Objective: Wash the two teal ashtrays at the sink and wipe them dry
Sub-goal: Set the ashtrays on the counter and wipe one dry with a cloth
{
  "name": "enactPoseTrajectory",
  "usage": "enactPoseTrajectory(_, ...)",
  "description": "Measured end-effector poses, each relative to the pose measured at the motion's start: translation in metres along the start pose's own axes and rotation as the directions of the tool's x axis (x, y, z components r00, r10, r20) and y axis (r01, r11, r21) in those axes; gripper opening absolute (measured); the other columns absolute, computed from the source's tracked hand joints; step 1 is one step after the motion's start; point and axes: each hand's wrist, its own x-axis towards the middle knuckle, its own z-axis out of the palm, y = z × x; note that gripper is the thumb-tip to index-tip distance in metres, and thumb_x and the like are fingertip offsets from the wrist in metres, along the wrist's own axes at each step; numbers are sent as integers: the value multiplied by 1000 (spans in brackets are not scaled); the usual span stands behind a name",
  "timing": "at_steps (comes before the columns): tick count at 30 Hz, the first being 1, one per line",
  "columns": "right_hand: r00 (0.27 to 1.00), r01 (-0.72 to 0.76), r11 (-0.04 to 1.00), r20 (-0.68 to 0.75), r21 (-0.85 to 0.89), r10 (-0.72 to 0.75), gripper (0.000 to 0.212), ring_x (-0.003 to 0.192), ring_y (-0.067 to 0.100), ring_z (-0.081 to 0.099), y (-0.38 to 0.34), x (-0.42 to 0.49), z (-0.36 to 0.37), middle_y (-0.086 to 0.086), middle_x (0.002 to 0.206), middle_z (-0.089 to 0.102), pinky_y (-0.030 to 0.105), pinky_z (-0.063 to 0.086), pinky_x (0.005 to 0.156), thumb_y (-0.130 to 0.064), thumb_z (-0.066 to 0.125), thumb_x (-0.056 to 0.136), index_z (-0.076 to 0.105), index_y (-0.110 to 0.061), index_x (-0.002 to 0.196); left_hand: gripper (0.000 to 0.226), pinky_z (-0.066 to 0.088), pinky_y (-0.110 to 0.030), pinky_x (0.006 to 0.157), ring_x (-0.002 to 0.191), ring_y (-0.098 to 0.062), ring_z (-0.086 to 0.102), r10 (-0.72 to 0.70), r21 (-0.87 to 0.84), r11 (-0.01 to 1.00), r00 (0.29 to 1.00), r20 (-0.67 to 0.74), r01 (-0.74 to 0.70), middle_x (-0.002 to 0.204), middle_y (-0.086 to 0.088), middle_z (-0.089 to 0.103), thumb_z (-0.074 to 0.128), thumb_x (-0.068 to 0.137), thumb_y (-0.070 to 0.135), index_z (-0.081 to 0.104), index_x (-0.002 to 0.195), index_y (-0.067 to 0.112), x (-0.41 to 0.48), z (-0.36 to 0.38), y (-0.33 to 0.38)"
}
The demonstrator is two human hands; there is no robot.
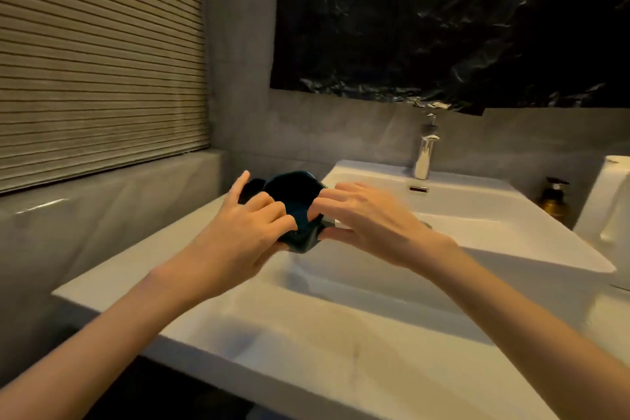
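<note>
Where my left fingers [272,211] curl down, they hook over the near rim of the teal ashtrays [289,193], with one digit of that hand standing straight up at the far left side; my right fingers [327,199] lie bent over the right edge, thumb underneath, pinching it; so both the left hand [245,232] and the right hand [368,218] have a hold on the ware. Ashtrays: motion-blurred, read as one dark teal mass, a hollow facing me on top, a paler teal wall below; cannot tell where one piece ends and another begins. Position: held up off any surface, between the hands, above the left end of the white sink [375,171], near its left rim; well apart from the chrome faucet [424,157], which stands on the back ledge. Forearms bare, coming in from the lower corners. Surroundings: gold pump bottle [554,203] just beyond the sink's right edge; crumpled black plastic sheet [443,20] on the wall above the faucet; slatted blind [99,54] at left, above a pale ledge [102,194]; light dim and warm.
</note>
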Motion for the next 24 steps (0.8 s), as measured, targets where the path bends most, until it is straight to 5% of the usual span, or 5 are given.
enactPoseTrajectory(5, 999, 13, 982, -34, 187, -7, 24, 81, 20, 53, -24, 56, 57, -1, 94, 62, 38, 51, 61, -24, 72, 83, 59, -17, 102, 40, 28, -53, 108, 99, -19, 50, -291, -71, 955, 956, -25, 288, 94, 5, 58, 85, 62, 32, 63, 94, 26, -57, -1, -48)
enactPoseTrajectory(8, 1000, 7, 962, -18, 271, -2, 27, 90, 20, 53, -40, 84, 92, 1, 101, 63, 29, 43, 69, -24, 70, 84, 59, -15, 106, 41, 39, -36, 88, 99, -16, 45, -461, -123, 882, 887, -20, 455, 97, 5, 55, 86, 60, 36, 63, 93, 26, -94, 7, -67)
enactPoseTrajectory(12, 999, 18, 927, 21, 375, -28, 25, 92, 25, 54, -62, 117, 134, 5, 103, 63, 33, 41, 75, -20, 68, 85, 57, -11, 106, 40, 46, -32, 68, 100, -17, 48, -599, -152, 783, 797, 79, 603, 104, 3, 54, 86, 59, 38, 66, 92, 27, -133, 19, -85)
enactPoseTrajectory(19, 993, -39, 843, 116, 536, -27, 23, 92, 21, 50, -91, 153, 188, 3, 101, 60, 34, 42, 77, -22, 64, 89, 55, -12, 107, 33, 42, -42, 96, 127, -17, 42, -741, -183, 581, 609, 284, 793, 138, 9, 47, 77, 71, 40, 65, 101, 33, -178, 40, -107)
enactPoseTrajectory(24, 989, -67, 822, 147, 565, -20, 23, 94, 22, 50, -101, 163, 210, 3, 104, 60, 37, 43, 79, -23, 63, 90, 54, -13, 109, 32, 42, -38, 95, 128, -13, 44, -765, -200, 523, 560, 317, 828, 139, 11, 48, 77, 72, 41, 62, 100, 35, -196, 54, -113)
